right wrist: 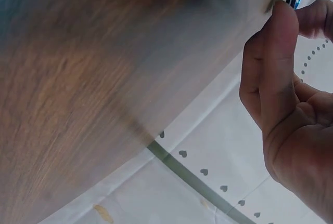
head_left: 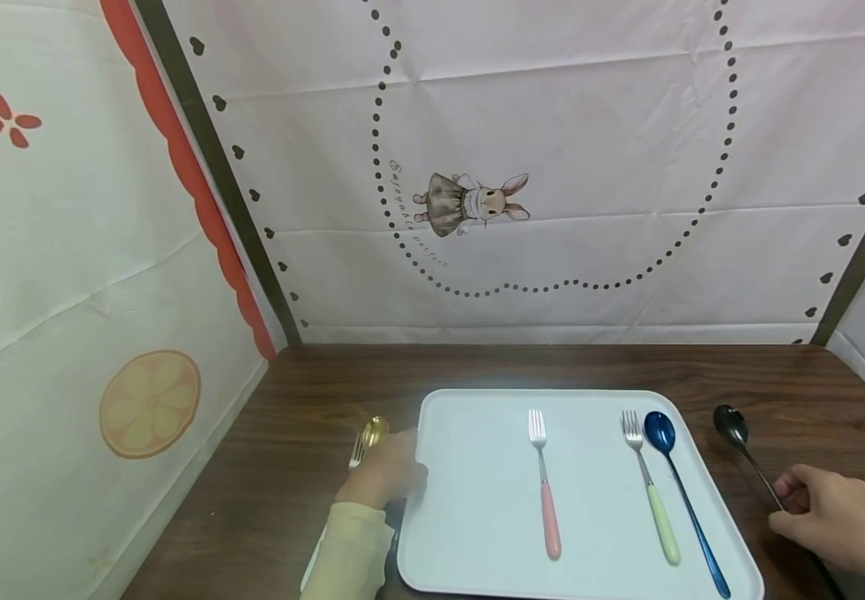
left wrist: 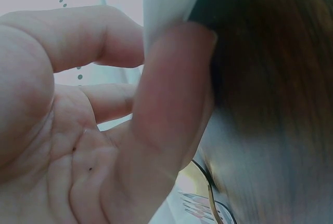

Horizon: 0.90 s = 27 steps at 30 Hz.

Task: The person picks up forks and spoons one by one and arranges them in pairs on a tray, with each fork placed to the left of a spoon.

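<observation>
My left hand (head_left: 390, 468) pinches the left edge of a white tray (head_left: 470, 500); the left wrist view shows the fingers on both sides of its rim. Under that forearm, partly hidden, lie a gold spoon (head_left: 376, 429) and a fork (head_left: 357, 454). To the right of the tray, my right hand (head_left: 837, 517) pinches the handle of a black spoon (head_left: 732, 425) between thumb and fingers, its bowl pointing away from me. On the tray lie a pink-handled fork (head_left: 547, 508), a green-handled fork (head_left: 657, 508) and a blue spoon (head_left: 683, 492).
All of it lies on a dark wooden table (head_left: 312, 375). A patterned cloth (head_left: 567, 167) with a rabbit print stands as a wall along the back, and another printed cloth (head_left: 42, 292) closes off the left side.
</observation>
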Tool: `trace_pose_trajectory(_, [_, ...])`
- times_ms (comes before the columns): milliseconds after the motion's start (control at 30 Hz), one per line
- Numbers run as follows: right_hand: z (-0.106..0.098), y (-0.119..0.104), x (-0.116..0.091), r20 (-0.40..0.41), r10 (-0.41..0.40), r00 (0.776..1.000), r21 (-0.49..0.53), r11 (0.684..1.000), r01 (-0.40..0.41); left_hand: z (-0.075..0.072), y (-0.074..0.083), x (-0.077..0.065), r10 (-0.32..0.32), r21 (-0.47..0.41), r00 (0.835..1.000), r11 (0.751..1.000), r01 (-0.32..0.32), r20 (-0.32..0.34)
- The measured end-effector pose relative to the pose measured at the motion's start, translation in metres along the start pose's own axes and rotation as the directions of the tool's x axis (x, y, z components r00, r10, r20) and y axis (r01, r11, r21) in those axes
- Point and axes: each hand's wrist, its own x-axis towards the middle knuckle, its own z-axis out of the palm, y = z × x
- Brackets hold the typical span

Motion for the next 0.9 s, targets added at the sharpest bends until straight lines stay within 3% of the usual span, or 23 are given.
trace_pose_trajectory(333, [-0.002, -0.007, -0.002, 0.031, 0.022, 0.999, 0.022, 0.999, -0.022, 0.000, -0.001, 0.000, 0.007, -0.014, 1.000, 1.000, -0.007, 0.003])
trace_pose_trajectory(900, [-0.001, -0.023, -0.004, 0.011, 0.022, 1.000, 0.048, 0.999, -0.022, 0.001, 0.000, 0.002, 0.016, 0.028, 1.000, 0.999, -0.016, -0.006])
